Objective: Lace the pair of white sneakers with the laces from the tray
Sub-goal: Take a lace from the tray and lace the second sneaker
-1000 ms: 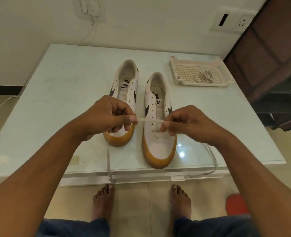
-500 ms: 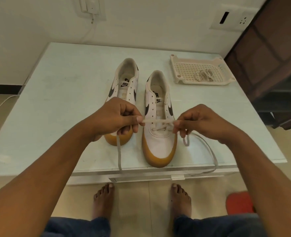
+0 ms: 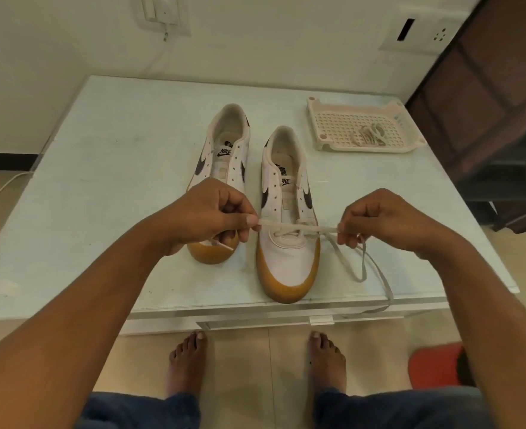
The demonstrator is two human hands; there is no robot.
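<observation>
Both left hand (image 3: 206, 215) and right hand (image 3: 376, 221) pinch one lace (image 3: 299, 226) taut over the 3 o'clock sneaker (image 3: 286, 264). Soft, light, limp; likely best gripped near its stiff tip.

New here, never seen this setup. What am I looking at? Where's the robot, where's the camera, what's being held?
There is no robot. A person works with bare hands, and the view comes from a wide-angle camera worn on the head, looking forward and down.

Two white sneakers stand on the pale table. The left hand and right hand each pinch one side of a lace. It is threaded through the lowest eyelets of the nearer sneaker, and its slack trails over the table's edge. The other sneaker shows no lace in its visible eyelets. A second lace lies bundled in the perforated tray at far right.
</observation>
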